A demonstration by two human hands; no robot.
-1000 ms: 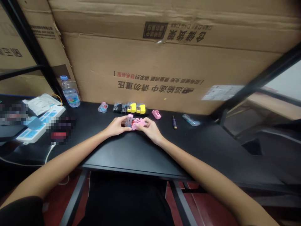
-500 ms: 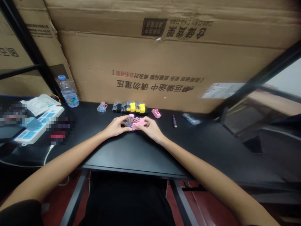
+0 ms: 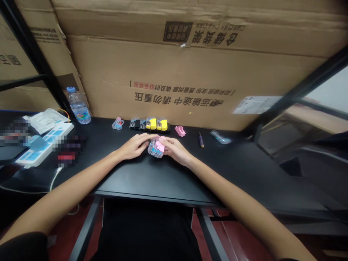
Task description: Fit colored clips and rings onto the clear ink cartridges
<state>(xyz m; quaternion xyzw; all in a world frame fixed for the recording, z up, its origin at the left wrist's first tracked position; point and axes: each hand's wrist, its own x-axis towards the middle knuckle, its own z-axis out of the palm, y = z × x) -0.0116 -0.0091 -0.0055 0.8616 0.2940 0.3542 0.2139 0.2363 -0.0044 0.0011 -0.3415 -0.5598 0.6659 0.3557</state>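
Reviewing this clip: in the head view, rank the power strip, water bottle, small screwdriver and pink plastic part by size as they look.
Power strip, then water bottle. The small screwdriver and pink plastic part look too close in size to rank.

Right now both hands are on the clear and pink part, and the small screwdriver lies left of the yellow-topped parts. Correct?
Not quite: the small screwdriver lies right of the yellow-topped parts, beyond the loose pink piece, as the head view shows. The rest stands: the left hand and right hand are both on the clear and pink part.
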